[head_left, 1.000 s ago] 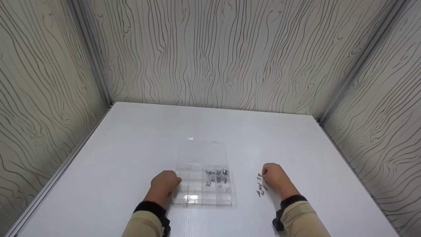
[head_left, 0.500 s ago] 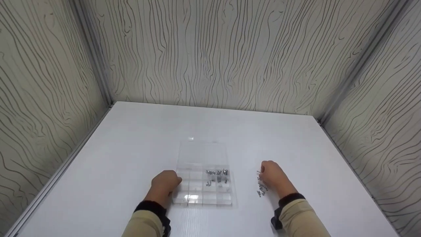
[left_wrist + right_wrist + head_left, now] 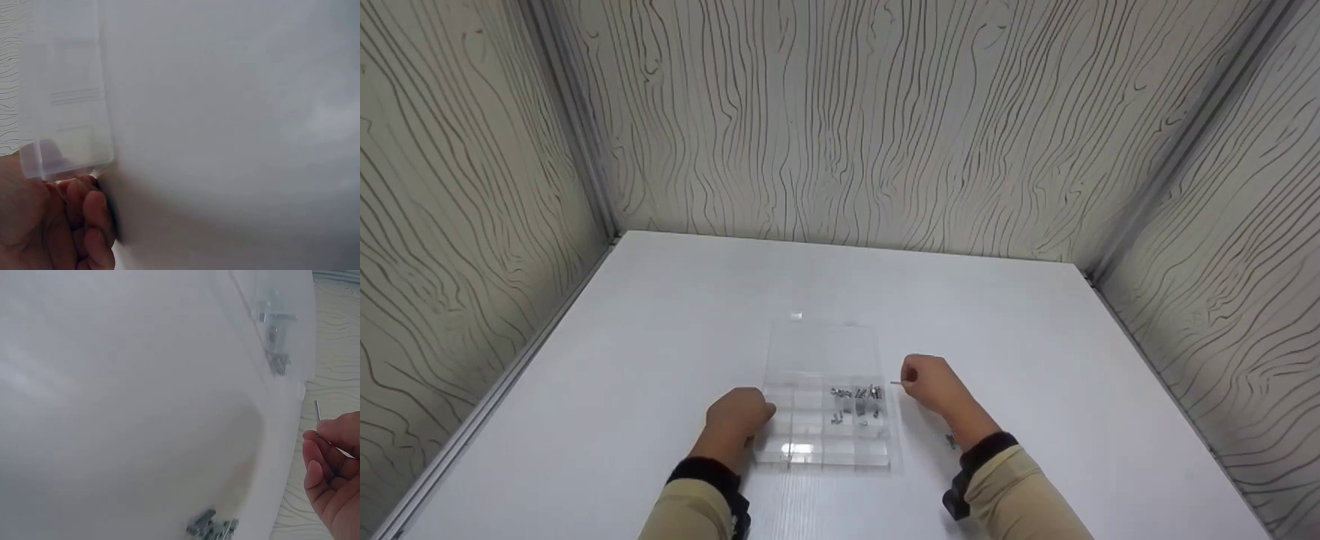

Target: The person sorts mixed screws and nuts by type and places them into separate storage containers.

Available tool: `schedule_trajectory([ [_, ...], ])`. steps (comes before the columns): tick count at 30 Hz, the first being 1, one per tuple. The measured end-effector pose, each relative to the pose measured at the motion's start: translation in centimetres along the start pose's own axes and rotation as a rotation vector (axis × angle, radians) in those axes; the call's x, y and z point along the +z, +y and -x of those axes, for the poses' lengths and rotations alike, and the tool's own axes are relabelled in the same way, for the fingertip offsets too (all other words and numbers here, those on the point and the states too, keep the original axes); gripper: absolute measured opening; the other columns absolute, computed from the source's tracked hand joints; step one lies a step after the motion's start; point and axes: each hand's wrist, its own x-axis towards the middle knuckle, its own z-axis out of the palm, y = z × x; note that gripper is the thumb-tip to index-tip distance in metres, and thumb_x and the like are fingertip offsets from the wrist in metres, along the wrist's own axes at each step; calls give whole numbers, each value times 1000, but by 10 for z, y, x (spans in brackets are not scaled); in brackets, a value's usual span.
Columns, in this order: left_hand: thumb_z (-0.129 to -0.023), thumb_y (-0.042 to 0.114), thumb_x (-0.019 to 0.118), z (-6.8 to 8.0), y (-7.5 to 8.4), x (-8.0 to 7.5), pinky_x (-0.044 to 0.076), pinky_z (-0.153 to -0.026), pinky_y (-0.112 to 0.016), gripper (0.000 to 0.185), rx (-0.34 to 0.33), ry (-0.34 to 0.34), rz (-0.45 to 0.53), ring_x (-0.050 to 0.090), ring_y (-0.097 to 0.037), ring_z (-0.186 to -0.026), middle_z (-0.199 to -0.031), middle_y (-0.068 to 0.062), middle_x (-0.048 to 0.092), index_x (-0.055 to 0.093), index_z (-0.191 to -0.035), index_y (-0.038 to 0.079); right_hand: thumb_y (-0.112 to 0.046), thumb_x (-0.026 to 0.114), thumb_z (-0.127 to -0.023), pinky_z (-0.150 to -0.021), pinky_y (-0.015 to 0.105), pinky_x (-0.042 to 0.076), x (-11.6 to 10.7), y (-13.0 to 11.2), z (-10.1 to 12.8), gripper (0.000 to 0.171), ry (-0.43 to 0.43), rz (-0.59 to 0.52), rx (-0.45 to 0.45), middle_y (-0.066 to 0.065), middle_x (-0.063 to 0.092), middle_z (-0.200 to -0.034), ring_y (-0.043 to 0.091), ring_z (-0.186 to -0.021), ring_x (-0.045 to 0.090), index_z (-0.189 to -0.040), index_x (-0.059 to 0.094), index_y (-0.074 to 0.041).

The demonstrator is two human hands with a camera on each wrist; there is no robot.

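A clear plastic compartment box (image 3: 807, 431) lies on the white table, its transparent lid (image 3: 821, 349) folded back behind it. My left hand (image 3: 737, 414) grips the box's left edge, thumb on top and fingers curled beside it; in the left wrist view that box corner (image 3: 67, 160) lies against the hand. Just right of the box, my right hand (image 3: 934, 381) pinches a thin metal pin (image 3: 318, 410) between thumb and fingertips, its bare end pointing at the box; whether it has a head is hidden. Small metal screws (image 3: 874, 392) occupy several back and right compartments.
A small pile of metal screws (image 3: 212, 526) lies on the table below the right hand, partly hidden by the wrist in the head view. Wood-patterned walls (image 3: 840, 127) enclose the table (image 3: 675, 300) at the back and both sides.
My right hand has left the loose screws and moved left toward the box, now with the thin pin between its fingertips. The left hand and box have stayed in place.
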Motion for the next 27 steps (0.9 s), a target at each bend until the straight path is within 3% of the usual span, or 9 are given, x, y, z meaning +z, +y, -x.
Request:
schedule_trajectory([
  [8, -86, 26, 50, 3, 2, -3, 45, -56, -33, 29, -22, -2, 21, 51, -20, -62, -69, -5, 55, 58, -67, 7, -8, 64, -82, -62, 29, 45, 13, -25, -2, 11, -32, -19, -60, -2, 55, -73, 14, -69, 50, -75, 57, -13],
  [17, -83, 25, 49, 3, 1, -2, 44, -54, -33, 28, -9, 10, 13, 50, -20, -61, -68, -5, 55, 54, -62, 8, -6, 64, -81, -64, 32, 46, 15, -27, 0, 7, -4, -53, -142, 0, 57, -74, 15, -72, 54, -78, 60, -10],
  [27, -85, 27, 50, 0, 1, 0, 45, -55, -33, 30, -15, 6, 9, 51, -20, -62, -69, -6, 56, 57, -65, 7, -4, 63, -81, -64, 32, 46, 2, -9, 3, 4, 50, -47, -77, 0, 58, -76, 15, -72, 53, -82, 61, -7],
])
